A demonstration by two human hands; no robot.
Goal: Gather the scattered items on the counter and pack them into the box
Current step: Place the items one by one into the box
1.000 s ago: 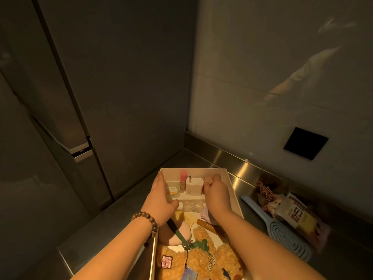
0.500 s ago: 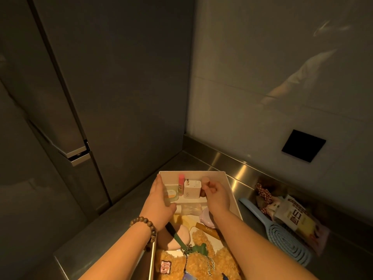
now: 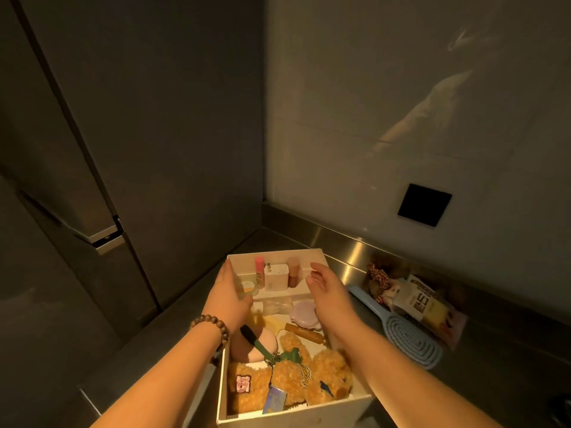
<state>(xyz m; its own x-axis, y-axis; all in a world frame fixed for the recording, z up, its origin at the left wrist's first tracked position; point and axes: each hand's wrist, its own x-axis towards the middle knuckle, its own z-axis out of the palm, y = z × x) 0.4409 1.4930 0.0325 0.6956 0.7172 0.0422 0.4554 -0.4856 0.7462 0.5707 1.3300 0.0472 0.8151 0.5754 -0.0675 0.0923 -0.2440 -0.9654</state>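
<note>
Nearest the camera, the white box (image 3: 296,410) sits on the steel counter (image 3: 173,341), its front end filled by plush bears (image 3: 290,381) with a green strap and tags across them, as a second ago. Behind them lie a round beige sponge (image 3: 256,344), a brown tube (image 3: 304,332) and a lilac round compact (image 3: 304,313). The left hand (image 3: 230,293), a bead bracelet (image 3: 213,327) on its wrist, rests at the box's left wall with its fingers around a small clear jar (image 3: 248,287); that grip looks the same as before. The right hand (image 3: 327,290) is what differs: half a second ago its fingers were curled around a tan tube at the back of the box, and now the hand hovers over the right side with fingers spread and relaxed, its grip wide and holding nothing. The tan tube (image 3: 293,271) now stands upright in the back compartment, just beside a white square bottle (image 3: 276,277) and a pink stick (image 3: 259,270). On the counter to the right of the box lie a blue hairbrush (image 3: 404,335), a snack packet (image 3: 421,305) and a patterned scrunchie (image 3: 378,274), unchanged, near the back wall with its black square panel (image 3: 425,204).
</note>
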